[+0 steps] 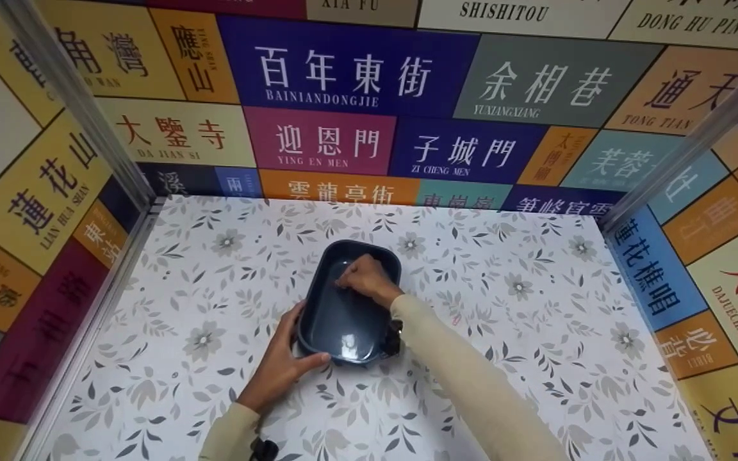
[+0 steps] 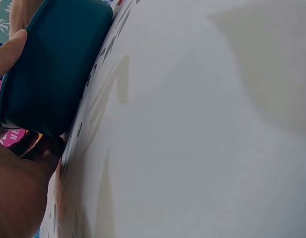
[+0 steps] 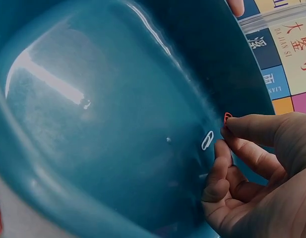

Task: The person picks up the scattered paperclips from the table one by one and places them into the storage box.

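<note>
A dark blue-green rectangular plastic basin sits on the patterned table surface. My left hand holds its near left corner, thumb at the near rim and fingers along the outer side. Inside the basin, near the far end, my right hand pinches a red paper clip between thumb and forefinger. Beside those fingertips, a white paper clip lies in the basin. The left wrist view shows the basin's outer wall and part of my left hand.
A pinkish-red clip lies on the table right of the basin. The white tabletop has grey flowers and leaves. Panels with coloured street-name signs stand at the back and both sides, joined by metal posts.
</note>
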Action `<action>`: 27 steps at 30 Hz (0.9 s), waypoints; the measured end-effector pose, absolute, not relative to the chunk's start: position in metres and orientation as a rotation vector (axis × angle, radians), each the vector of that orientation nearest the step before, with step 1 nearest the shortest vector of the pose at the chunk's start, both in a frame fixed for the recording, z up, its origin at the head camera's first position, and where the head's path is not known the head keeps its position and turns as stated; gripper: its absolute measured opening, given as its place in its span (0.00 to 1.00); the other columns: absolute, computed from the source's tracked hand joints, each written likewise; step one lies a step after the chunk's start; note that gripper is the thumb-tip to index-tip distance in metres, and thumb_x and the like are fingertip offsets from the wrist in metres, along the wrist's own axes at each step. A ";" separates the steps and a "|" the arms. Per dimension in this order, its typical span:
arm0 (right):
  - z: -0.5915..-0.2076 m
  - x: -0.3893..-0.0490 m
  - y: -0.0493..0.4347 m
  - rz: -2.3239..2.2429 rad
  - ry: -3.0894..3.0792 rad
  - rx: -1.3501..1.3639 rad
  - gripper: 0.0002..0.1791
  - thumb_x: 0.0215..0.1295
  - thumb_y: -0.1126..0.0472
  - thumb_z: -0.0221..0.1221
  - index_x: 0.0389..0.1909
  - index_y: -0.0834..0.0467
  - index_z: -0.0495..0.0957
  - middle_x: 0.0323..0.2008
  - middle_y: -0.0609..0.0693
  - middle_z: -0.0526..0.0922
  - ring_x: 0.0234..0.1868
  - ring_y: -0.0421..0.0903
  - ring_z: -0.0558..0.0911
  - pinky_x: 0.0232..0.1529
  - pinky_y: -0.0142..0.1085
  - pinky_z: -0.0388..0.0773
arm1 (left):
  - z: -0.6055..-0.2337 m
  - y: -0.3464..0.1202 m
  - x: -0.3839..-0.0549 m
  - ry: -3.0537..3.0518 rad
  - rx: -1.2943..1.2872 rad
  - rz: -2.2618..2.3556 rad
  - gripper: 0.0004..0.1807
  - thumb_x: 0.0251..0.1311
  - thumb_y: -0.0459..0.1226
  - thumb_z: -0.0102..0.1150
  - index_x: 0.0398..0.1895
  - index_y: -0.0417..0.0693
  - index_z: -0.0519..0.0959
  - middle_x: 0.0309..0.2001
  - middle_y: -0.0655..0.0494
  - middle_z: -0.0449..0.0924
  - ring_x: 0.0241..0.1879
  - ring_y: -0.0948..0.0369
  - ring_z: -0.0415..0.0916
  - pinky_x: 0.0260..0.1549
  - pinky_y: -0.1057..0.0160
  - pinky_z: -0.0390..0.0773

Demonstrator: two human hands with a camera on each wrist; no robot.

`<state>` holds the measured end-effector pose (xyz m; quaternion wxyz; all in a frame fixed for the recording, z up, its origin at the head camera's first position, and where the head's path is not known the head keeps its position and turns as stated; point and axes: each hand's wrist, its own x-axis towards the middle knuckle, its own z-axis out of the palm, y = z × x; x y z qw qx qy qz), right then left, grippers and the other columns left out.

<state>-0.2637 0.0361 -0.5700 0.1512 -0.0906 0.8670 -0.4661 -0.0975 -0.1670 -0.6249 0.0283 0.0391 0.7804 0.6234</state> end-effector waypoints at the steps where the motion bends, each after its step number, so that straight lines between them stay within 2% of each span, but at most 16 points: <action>1: -0.571 -0.264 0.036 -1.336 2.485 -0.253 0.05 0.58 0.65 0.74 0.24 0.59 0.93 0.26 0.43 0.90 0.27 0.38 0.81 0.31 0.30 0.76 | -0.625 -0.167 -0.098 2.407 0.121 1.923 0.63 0.58 0.39 0.86 0.91 0.55 0.54 0.86 0.50 0.57 0.85 0.51 0.55 0.82 0.49 0.57; 7: -0.570 -0.260 0.034 -1.348 2.454 -0.217 0.05 0.62 0.68 0.73 0.29 0.66 0.92 0.29 0.50 0.92 0.24 0.38 0.80 0.27 0.29 0.77 | -0.624 -0.167 -0.097 2.418 0.138 1.913 0.62 0.58 0.40 0.85 0.91 0.55 0.54 0.86 0.49 0.57 0.85 0.51 0.55 0.81 0.60 0.57; 10: -0.572 -0.260 0.032 -1.356 2.465 -0.199 0.04 0.61 0.69 0.73 0.29 0.67 0.92 0.28 0.50 0.91 0.23 0.37 0.80 0.26 0.28 0.77 | -0.624 -0.168 -0.097 2.420 0.144 1.916 0.63 0.57 0.41 0.86 0.91 0.56 0.54 0.85 0.50 0.58 0.84 0.52 0.56 0.79 0.67 0.57; 12: -0.574 -0.261 0.031 -1.345 2.488 -0.183 0.04 0.61 0.69 0.74 0.28 0.67 0.92 0.26 0.49 0.90 0.22 0.36 0.79 0.25 0.28 0.76 | -0.624 -0.168 -0.097 2.416 0.145 1.924 0.63 0.57 0.41 0.86 0.90 0.55 0.55 0.85 0.50 0.58 0.84 0.52 0.56 0.78 0.68 0.57; 18: -0.576 -0.261 0.031 -1.246 2.590 -0.187 0.04 0.59 0.65 0.76 0.28 0.62 0.94 0.25 0.47 0.90 0.22 0.37 0.79 0.27 0.28 0.75 | -0.625 -0.168 -0.097 2.415 0.134 1.928 0.63 0.56 0.41 0.86 0.90 0.56 0.55 0.85 0.50 0.58 0.84 0.51 0.56 0.81 0.60 0.57; 22: -0.575 -0.261 0.033 -1.232 2.611 -0.221 0.04 0.59 0.64 0.76 0.29 0.62 0.94 0.27 0.48 0.91 0.24 0.38 0.81 0.30 0.29 0.77 | -0.626 -0.167 -0.097 2.414 0.122 1.922 0.63 0.55 0.41 0.87 0.91 0.57 0.55 0.86 0.51 0.58 0.84 0.52 0.56 0.81 0.59 0.57; 27: -0.573 -0.263 0.036 -1.296 2.588 -0.290 0.05 0.59 0.65 0.75 0.25 0.61 0.92 0.25 0.46 0.91 0.25 0.37 0.81 0.31 0.30 0.76 | -0.626 -0.168 -0.097 2.403 0.124 1.937 0.64 0.55 0.40 0.87 0.91 0.57 0.55 0.86 0.51 0.58 0.84 0.52 0.56 0.82 0.54 0.56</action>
